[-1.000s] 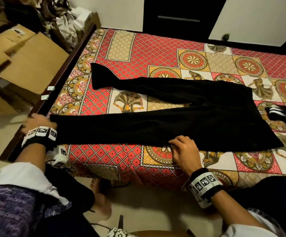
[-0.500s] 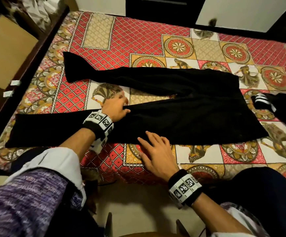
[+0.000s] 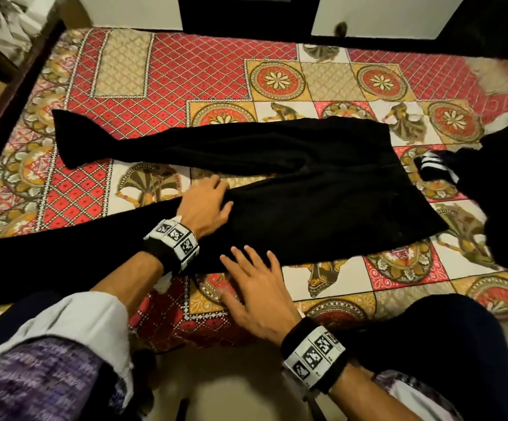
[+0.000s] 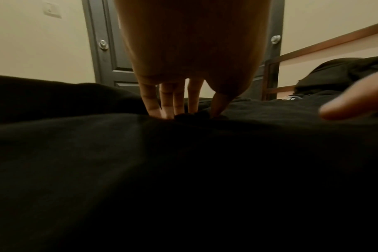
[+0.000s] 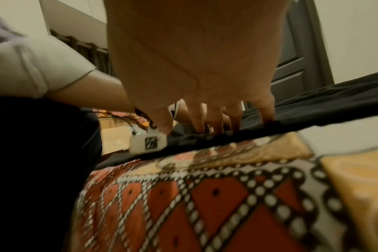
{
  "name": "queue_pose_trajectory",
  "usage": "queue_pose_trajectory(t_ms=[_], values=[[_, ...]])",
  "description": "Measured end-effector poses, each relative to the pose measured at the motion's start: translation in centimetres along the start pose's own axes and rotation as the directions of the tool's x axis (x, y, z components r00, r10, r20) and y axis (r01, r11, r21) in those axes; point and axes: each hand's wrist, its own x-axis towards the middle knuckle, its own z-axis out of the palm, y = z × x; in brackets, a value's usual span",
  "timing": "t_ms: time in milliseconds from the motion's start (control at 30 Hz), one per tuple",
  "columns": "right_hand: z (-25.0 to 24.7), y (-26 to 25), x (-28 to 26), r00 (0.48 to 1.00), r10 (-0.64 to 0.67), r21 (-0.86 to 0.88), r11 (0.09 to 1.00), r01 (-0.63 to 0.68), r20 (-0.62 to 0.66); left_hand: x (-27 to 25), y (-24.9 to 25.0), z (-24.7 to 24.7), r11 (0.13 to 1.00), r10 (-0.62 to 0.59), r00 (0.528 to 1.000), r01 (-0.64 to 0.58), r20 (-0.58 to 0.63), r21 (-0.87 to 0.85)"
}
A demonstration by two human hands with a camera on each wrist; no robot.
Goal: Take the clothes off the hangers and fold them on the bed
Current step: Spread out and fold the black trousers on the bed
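Note:
Black trousers [image 3: 322, 189] lie flat across the patterned bed [image 3: 186, 71], waist to the right, legs running left. My left hand [image 3: 223, 194] sits on the inner edge of the near leg. In the left wrist view its fingers [image 4: 153, 102] and thumb pinch a small fold of the black cloth [image 4: 183, 170]. My right hand [image 3: 252, 268] lies spread at the near edge of the same leg, with straight fingertips [image 5: 198, 124] pressing on the cloth [image 5: 313, 105].
A heap of other black clothing [image 3: 507, 192] with a white-striped piece [image 3: 437, 168] lies at the bed's right side. The dark wooden bed frame [image 3: 9, 95] runs along the left. A dark door [image 3: 246, 13] stands beyond the bed. Bare floor [image 3: 231, 384] lies below my hands.
My left hand left the trouser cuff at the bed's left edge and came to the middle of the near leg. My right hand opened flat on the leg's near edge.

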Motion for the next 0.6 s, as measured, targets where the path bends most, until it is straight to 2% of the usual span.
queue_pose_trajectory(t_ms=[100, 167, 200, 300, 433, 500, 600], values=[[-0.3, 1.7, -0.7, 0.998, 0.061, -0.061, 0.996, -0.059, 0.033, 0.8, 1.8, 0.3, 0.997, -0.065, 0.998, 0.066, 0.016, -0.038], [0.7, 1.6, -1.0, 0.996, 0.035, -0.135, 0.991, -0.025, 0.078, 1.4, 1.5, 0.0, 0.988, -0.136, 0.99, 0.138, 0.04, -0.065], [1.1, 1.8, -1.2, 0.995, 0.039, -0.158, 0.987, -0.024, 0.088, 2.2, 1.8, 0.1, 0.988, -0.131, 0.989, 0.135, 0.067, -0.068], [1.7, 2.0, -1.1, 0.995, 0.046, -0.166, 0.986, -0.031, 0.092, 4.1, 2.3, 0.2, 0.99, -0.133, 0.984, 0.137, 0.115, -0.029], [0.0, 2.8, -1.3, 0.987, 0.038, -0.091, 0.996, -0.024, 0.155, 4.9, 3.8, 0.1, 0.967, -0.253, 0.96, 0.254, 0.118, 0.005], [-2.1, 3.8, -1.1, 0.983, 0.058, 0.014, 0.998, -0.061, 0.173, 4.9, 5.1, 0.2, 0.974, -0.225, 0.969, 0.228, 0.105, -0.012], [-5.5, 7.9, -0.9, 0.979, 0.191, 0.001, 0.982, -0.191, 0.078, 5.2, 7.9, 0.7, 0.994, -0.011, 1.0, 0.011, 0.0, -0.105]])
